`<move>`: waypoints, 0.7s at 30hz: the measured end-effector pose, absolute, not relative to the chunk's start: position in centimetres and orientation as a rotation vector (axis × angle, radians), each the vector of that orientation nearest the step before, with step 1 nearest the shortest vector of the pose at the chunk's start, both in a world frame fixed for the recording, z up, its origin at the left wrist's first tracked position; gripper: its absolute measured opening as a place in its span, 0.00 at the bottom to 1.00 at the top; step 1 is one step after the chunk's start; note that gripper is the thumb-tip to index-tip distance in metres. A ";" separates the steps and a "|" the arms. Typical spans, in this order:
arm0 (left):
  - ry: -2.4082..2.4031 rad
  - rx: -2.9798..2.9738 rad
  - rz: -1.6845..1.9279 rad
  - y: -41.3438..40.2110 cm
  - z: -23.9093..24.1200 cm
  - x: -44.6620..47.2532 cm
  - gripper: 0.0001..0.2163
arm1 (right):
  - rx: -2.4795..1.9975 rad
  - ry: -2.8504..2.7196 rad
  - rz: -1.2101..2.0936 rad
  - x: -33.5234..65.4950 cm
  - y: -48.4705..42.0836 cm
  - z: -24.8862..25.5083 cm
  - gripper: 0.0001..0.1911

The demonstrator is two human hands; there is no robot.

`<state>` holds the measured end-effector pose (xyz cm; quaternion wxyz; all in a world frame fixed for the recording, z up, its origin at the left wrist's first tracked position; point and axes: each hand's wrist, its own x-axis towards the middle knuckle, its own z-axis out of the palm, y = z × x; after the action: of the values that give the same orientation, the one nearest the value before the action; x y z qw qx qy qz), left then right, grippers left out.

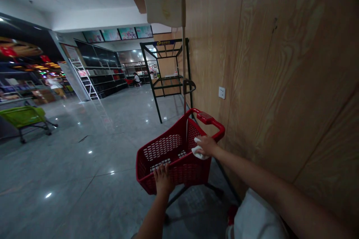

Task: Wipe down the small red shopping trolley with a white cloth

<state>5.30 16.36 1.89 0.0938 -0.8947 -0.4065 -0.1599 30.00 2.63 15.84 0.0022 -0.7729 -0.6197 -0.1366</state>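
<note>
A red plastic shopping cart [187, 173] with slotted basket walls stands in front of me, its handle [205, 118] at the far right end. My left hand [163, 180] grips the near rim, the fingers hooked over the top edge. In my right hand [207, 145] is a white cloth [199, 154], pressed against the near side rim close to the handle end. The fingers of that hand are closed around the cloth, which partly shows below and beside them. The basket's slotted floor is visible, with nothing lying on it.
A wood-panelled wall [260, 63] with a power socket [221, 92] runs along my right. Beyond the cart stand a dark metal frame [157, 86] and a pole with a beige flag [165, 9]. A green cart [24, 116] is at left. People are farther back.
</note>
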 end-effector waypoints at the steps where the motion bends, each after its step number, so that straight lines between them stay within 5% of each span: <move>1: -1.208 -2.643 -0.477 16.2 1.8 5.5 0.29 | -2.445 -1.937 -0.390 29.5 2.9 15.7 0.22; 12: -1.212 -2.613 -0.519 15.7 0.5 4.9 0.30 | -2.263 -1.958 -0.217 15.7 10.6 9.4 0.10; 21: -1.178 -2.579 -0.554 18.1 0.6 2.4 0.29 | -2.305 -2.027 -0.288 24.0 6.4 13.2 0.17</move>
<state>2.39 18.15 0.60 0.1260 -0.8857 -0.4044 -0.1902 24.00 6.43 13.24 0.0291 -0.7473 -0.6572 -0.0933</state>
